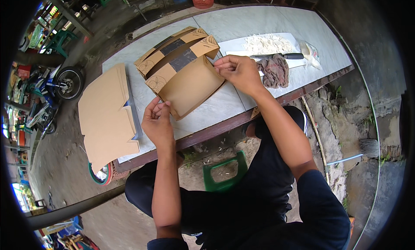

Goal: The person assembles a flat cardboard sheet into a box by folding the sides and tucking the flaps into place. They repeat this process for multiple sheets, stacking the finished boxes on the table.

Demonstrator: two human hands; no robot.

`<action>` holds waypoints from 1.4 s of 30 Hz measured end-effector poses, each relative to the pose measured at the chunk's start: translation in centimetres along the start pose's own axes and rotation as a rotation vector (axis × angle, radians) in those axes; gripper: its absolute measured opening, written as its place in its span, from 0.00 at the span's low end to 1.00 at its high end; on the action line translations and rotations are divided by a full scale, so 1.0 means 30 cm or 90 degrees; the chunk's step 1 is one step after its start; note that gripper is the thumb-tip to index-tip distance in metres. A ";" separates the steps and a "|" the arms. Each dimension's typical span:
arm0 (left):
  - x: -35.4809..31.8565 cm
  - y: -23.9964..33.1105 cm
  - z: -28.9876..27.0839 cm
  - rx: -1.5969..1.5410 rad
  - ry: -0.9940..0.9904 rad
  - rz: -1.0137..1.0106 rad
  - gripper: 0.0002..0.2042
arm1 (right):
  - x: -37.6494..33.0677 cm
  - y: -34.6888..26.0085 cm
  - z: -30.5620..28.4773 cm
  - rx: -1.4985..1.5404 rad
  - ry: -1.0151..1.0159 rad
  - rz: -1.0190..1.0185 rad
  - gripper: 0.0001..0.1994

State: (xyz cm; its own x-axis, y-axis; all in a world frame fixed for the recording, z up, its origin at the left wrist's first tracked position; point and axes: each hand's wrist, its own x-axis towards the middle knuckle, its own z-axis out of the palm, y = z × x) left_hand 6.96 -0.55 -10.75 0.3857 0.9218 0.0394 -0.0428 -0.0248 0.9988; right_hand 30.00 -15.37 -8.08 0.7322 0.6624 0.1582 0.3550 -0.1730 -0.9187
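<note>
A brown cardboard box (194, 86), part folded, stands on the tiled table in front of me, its plain inner side facing me. Dark printed patterns cover its raised strip. At the box's near left corner, my left hand (158, 120) pinches the edge between thumb and fingers. My right hand (240, 73) grips the right corner, fingers bent and closed around the cardboard. Directly behind stands another folded cardboard piece (170, 44) with similar printing; I cannot tell whether the two are joined. Flat cardboard sheets (106, 116) lie stacked to the left, overhanging the table edge.
To the right, a white board (235, 44) carries pale shreds (268, 44), a black-handled knife (294, 56) and a crumpled brown cloth (274, 70). A clear plastic bag (310, 54) lies beside them. Below the table is a green stool (225, 170); a motorcycle (60, 85) stands left.
</note>
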 end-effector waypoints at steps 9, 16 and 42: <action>0.017 -0.032 -0.011 0.051 -0.001 0.022 0.15 | -0.022 -0.022 0.020 -0.081 0.008 -0.006 0.09; 0.013 -0.035 -0.011 0.024 -0.014 -0.010 0.22 | -0.017 0.006 0.020 -0.094 0.036 0.049 0.12; -0.006 0.059 0.080 -0.299 -0.145 -0.141 0.40 | -0.039 0.017 -0.008 -0.050 0.030 0.044 0.21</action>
State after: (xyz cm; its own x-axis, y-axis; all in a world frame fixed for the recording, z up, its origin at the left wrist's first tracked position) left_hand 9.02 -1.69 -8.92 0.6189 0.7773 -0.1126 -0.3237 0.3830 0.8652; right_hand 29.48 -16.40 -8.66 0.7826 0.6120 0.1143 0.3456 -0.2744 -0.8974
